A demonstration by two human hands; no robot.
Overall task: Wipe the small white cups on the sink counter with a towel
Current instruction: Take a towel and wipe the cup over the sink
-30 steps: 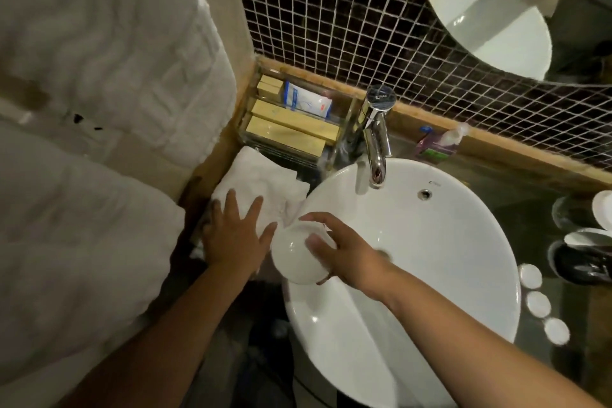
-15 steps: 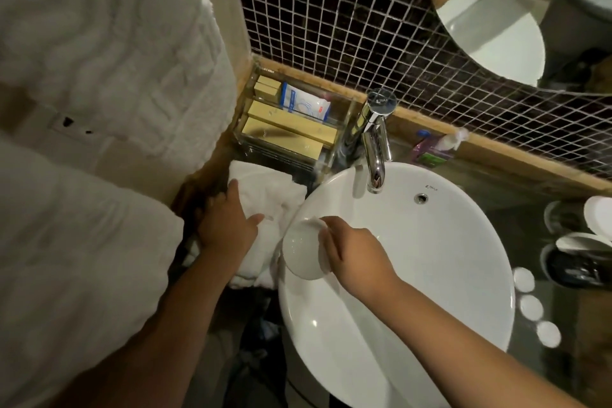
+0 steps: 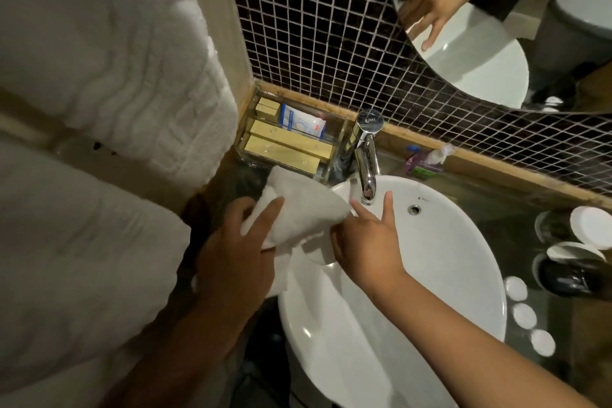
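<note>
Step in hand, by my reading: the wipe of one cup is just starting. The towel point(image 3: 298, 209) is bunched in the left hand point(image 3: 238, 242), fingers closed over its left edge with the index finger laid along the top, and it is draped over the cup at the left rim of the basin point(image 3: 447, 258).

The cup point(image 3: 319, 250) is mostly hidden. Only a pale curved piece shows below the towel, against the right hand point(image 3: 364, 242). The right hand has thumb and lower fingers wrapped on that piece; index and middle fingers stick out straight toward the tap point(image 3: 366, 169).

Position: cup held above the near-left part of the basin, just beside the left counter, below and left of the tap spout.

Orientation: uncertain. The visible arc looks like a rim or base turned toward the near side, which would put the cup's axis roughly near-to-far and tilted, mouth toward the towel. Too much is covered to be sure.

Next move calls for: pushing towel cloth into and around the cup with the left hand while the right hand turns the cup, grip firm, since glazed ware can slip over a hard basin.

More cups point(image 3: 589, 228) stand on the right counter, well apart.
</note>
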